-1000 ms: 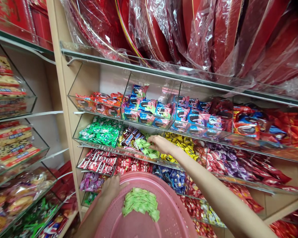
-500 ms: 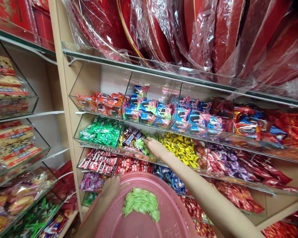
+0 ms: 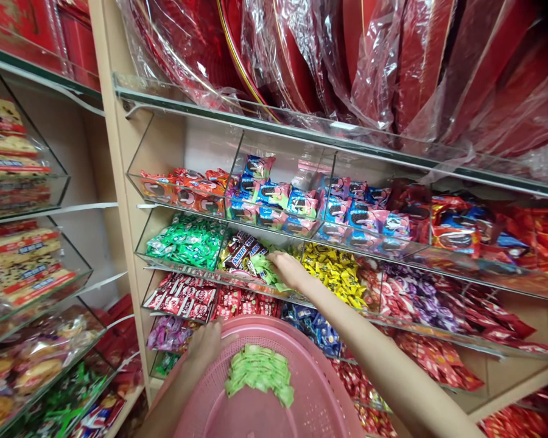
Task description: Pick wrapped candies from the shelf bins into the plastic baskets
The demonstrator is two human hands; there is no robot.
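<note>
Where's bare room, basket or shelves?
Pink perforated plastic basket: floor between pale-green flat packets and wearer. Also the gap above orange-red wrapped snacks, below the clear glass shelf. Crowded: around the right hand, by brown-wrapped Snickers bars and yellow wrapped candies.

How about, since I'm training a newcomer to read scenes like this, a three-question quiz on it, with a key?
1. Multiple choice: What color are the packets lying in the pink basket? a) yellow b) green c) purple
2. True or false: The right hand is inside the basket.
3. Fill in the missing word: The left hand holds the basket by its ____.

Key:
1. b
2. False; it is up at the green packets beside the Snickers bars.
3. rim
</note>
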